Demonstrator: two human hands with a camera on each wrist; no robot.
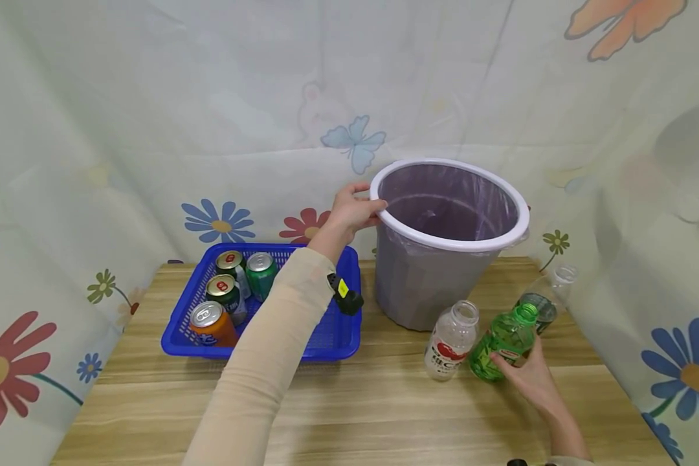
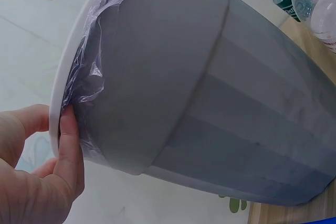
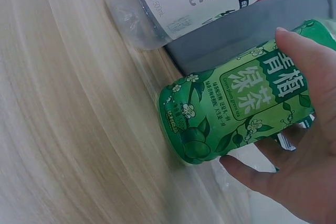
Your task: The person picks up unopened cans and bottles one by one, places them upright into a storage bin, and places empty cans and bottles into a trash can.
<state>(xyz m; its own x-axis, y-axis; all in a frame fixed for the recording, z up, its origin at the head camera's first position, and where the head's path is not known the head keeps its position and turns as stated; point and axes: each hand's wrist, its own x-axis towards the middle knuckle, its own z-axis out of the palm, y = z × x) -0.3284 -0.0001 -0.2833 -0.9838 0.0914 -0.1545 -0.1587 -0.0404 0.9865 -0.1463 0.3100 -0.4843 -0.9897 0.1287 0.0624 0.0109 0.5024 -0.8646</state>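
My left hand (image 1: pixel 352 210) pinches the white rim (image 1: pixel 451 243) of a grey trash bin (image 1: pixel 425 288), thumb on top and fingers beneath. A clear liner bag (image 2: pixel 92 72) is tucked under that rim and lines the bin. On the table to the right, my right hand (image 1: pixel 532 378) grips a green plum green tea bottle (image 3: pixel 236 98), capless and slightly tilted, with its base close over the wood. Just left of it stands a clear plastic bottle (image 1: pixel 450 343) with a red-printed label. Behind it is another clear bottle (image 1: pixel 550 291) with a dark green label, partly hidden.
A blue plastic basket (image 1: pixel 171 330) stands left of the bin, partly covered by my left sleeve. In it are an orange can (image 1: pixel 214 327), a green can (image 1: pixel 261 278) and two dark cans. A flowered curtain (image 1: pixel 250 116) closes off the back and sides of the wooden table (image 1: pixel 373 408).
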